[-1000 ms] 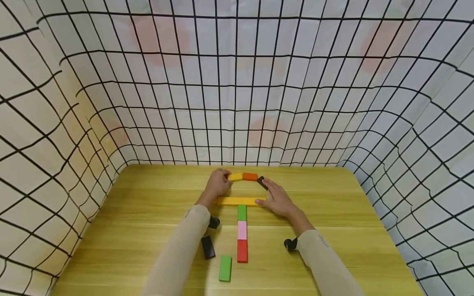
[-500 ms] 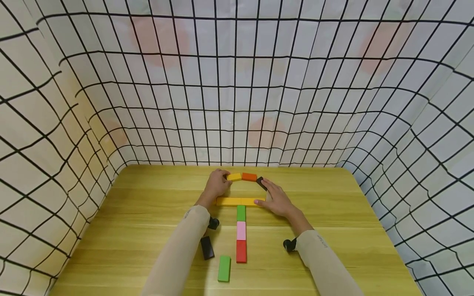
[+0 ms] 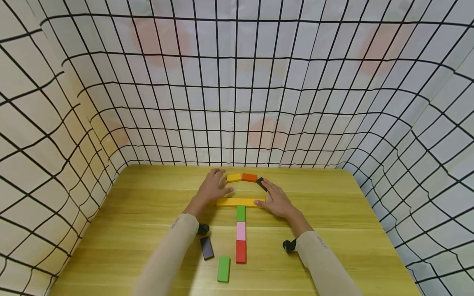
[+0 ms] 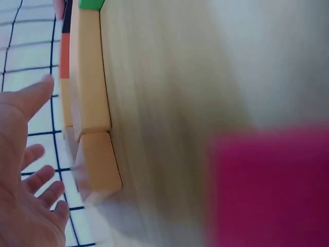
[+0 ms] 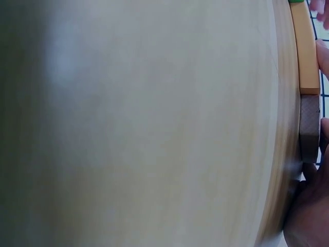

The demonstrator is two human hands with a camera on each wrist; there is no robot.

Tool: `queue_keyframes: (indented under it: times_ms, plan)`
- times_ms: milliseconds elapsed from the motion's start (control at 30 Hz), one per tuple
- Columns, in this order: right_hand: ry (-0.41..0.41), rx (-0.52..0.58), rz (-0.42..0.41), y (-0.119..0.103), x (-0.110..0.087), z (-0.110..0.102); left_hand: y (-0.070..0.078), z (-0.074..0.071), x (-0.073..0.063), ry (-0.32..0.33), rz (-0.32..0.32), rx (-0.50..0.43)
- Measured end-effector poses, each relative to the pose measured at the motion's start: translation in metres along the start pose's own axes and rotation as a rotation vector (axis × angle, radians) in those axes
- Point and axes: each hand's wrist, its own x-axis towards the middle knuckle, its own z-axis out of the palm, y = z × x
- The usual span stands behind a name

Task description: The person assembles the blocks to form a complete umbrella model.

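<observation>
My left hand (image 3: 210, 188) is lifted off the left end of an arc of blocks, thumb and fingers spread, holding nothing. Just right of its fingertips is a yellow block (image 3: 234, 178), followed by an orange-red block (image 3: 249, 177) and a dark brown block (image 3: 261, 183). The straight fingers of my right hand (image 3: 277, 200) rest against that dark block, and its thumb touches the right end of a row of yellow-orange blocks (image 3: 231, 202). In the left wrist view an angled orange block (image 4: 100, 159) meets the row's left end. Another dark block (image 5: 309, 126) adjoins its right end.
Below the row runs a column of a green block (image 3: 241, 213), a pink block (image 3: 241, 231) and a red block (image 3: 241, 251). A loose black block (image 3: 207, 248) and green block (image 3: 224, 269) lie nearer on the wooden table (image 3: 314, 263). Black netting (image 3: 237, 111) encloses the back and sides.
My left hand has let go of the arc's left end, moving slightly left and spreading its fingers. My right hand stays in place.
</observation>
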Motion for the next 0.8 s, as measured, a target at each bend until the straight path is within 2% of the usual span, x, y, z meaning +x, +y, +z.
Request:
queue_keyframes:
  times_ms: [167, 300, 467, 800]
  plan:
    - [0.002, -0.006, -0.001, -0.001, -0.001, -0.001, 0.003, -0.001, -0.021, -0.027, 0.047, 0.078]
    - [0.005, -0.01, -0.006, 0.003, 0.002, 0.003, 0.007, 0.003, -0.032, -0.024, 0.041, 0.093]
    - [0.01, -0.007, -0.021, 0.009, 0.004, 0.004, 0.012, 0.005, -0.034, -0.036, 0.011, 0.119]
    - [-0.007, -0.008, -0.008, 0.002, 0.001, 0.0, 0.014, 0.006, -0.035, -0.058, -0.009, 0.137]
